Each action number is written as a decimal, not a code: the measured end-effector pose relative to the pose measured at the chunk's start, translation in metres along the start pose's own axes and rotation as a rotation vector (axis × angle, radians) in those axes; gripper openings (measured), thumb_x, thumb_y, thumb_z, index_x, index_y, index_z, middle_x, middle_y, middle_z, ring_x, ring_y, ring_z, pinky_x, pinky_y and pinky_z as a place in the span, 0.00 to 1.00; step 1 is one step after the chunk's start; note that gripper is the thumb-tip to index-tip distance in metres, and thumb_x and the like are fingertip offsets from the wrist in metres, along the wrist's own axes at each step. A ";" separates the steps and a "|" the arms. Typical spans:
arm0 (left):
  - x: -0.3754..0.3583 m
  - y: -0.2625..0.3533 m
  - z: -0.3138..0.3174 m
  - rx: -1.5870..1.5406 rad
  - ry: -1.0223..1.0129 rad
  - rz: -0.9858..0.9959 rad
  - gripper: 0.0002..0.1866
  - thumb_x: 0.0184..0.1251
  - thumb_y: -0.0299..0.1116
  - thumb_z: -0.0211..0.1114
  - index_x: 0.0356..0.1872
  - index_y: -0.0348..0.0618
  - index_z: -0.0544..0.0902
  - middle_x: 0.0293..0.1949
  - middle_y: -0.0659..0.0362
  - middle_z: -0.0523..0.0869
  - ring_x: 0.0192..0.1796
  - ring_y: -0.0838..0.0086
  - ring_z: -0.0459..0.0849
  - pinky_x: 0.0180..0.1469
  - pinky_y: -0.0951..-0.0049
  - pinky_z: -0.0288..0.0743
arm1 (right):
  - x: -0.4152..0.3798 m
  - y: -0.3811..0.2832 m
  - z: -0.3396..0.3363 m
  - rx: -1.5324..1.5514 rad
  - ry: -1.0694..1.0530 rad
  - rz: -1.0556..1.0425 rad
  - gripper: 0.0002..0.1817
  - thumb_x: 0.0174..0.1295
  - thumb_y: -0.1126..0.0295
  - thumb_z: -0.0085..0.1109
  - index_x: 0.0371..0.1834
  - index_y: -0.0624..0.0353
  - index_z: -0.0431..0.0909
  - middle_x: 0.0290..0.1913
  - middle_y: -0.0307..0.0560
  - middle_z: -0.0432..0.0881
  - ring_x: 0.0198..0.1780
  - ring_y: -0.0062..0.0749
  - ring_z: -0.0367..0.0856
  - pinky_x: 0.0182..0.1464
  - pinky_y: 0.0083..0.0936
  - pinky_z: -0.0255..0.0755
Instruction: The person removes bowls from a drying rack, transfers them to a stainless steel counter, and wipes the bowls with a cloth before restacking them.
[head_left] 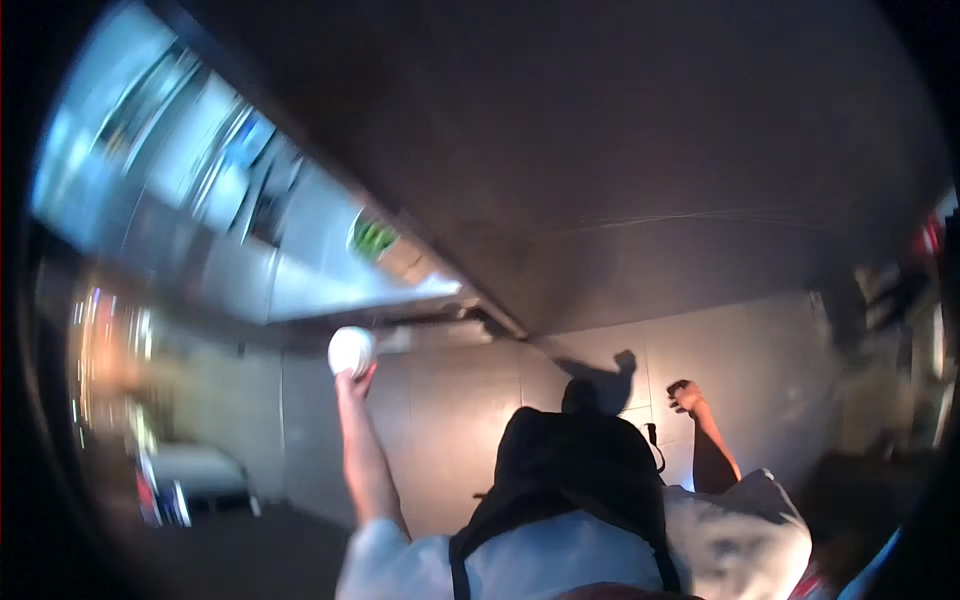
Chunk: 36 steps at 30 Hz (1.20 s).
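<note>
My left hand (356, 380) is stretched out to the left, its fingers closed round a smooth white round thing (352, 350) that looks like a bowl or tub. Motion blur hides which kind it is. On the right, my right hand (685, 396) hangs above the floor with its fingers curled in. A dark patch shows at the fingers, and I cannot make out what it is. Between my arms hangs my black apron (575, 470).
A steel counter (320, 250) at the upper left bears a white container of green food (372, 235) and blurred trays. A large dark panel (620, 130) fills the top. Tiled floor (440, 400) lies below, and a white box-like thing (195, 470) stands at the lower left.
</note>
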<state>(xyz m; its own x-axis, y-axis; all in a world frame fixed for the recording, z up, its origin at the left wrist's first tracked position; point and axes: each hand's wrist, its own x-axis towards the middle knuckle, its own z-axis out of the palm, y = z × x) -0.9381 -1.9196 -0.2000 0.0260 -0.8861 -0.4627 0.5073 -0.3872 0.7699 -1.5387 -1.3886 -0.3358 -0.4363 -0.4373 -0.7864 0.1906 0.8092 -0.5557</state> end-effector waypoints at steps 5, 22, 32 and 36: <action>0.136 0.077 0.107 0.167 0.080 -0.148 0.21 0.76 0.40 0.43 0.62 0.47 0.74 0.60 0.49 0.78 0.58 0.49 0.78 0.52 0.45 0.81 | -0.036 -0.034 0.033 0.593 0.260 -0.064 0.09 0.62 0.72 0.48 0.43 0.55 0.75 0.38 0.48 0.83 0.34 0.35 0.84 0.33 0.34 0.78; 0.302 0.082 0.299 0.723 -0.114 -0.068 0.16 0.72 0.39 0.47 0.52 0.44 0.76 0.50 0.51 0.80 0.48 0.52 0.79 0.45 0.47 0.78 | -0.189 0.058 0.347 1.303 0.648 0.649 0.15 0.65 0.63 0.56 0.47 0.62 0.77 0.35 0.52 0.84 0.29 0.41 0.84 0.29 0.40 0.78; 0.233 0.068 0.287 1.021 -0.174 0.455 0.14 0.70 0.39 0.49 0.46 0.43 0.78 0.44 0.51 0.81 0.43 0.54 0.80 0.41 0.49 0.77 | -0.187 0.051 0.294 1.252 0.671 0.521 0.14 0.66 0.62 0.55 0.49 0.57 0.76 0.36 0.49 0.84 0.31 0.39 0.85 0.33 0.40 0.79; 0.159 0.034 0.246 1.195 -0.238 0.587 0.14 0.69 0.39 0.50 0.44 0.42 0.78 0.41 0.51 0.81 0.40 0.54 0.80 0.39 0.49 0.77 | -0.200 0.091 0.279 1.302 0.705 0.468 0.14 0.66 0.62 0.53 0.49 0.57 0.76 0.37 0.50 0.84 0.31 0.39 0.85 0.31 0.38 0.79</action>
<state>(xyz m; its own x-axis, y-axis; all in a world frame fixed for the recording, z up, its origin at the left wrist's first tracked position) -1.1284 -2.1363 -0.1390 -0.2318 -0.9711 0.0565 -0.5832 0.1852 0.7909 -1.1889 -1.3370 -0.3043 -0.3616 0.3170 -0.8768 0.8658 -0.2346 -0.4419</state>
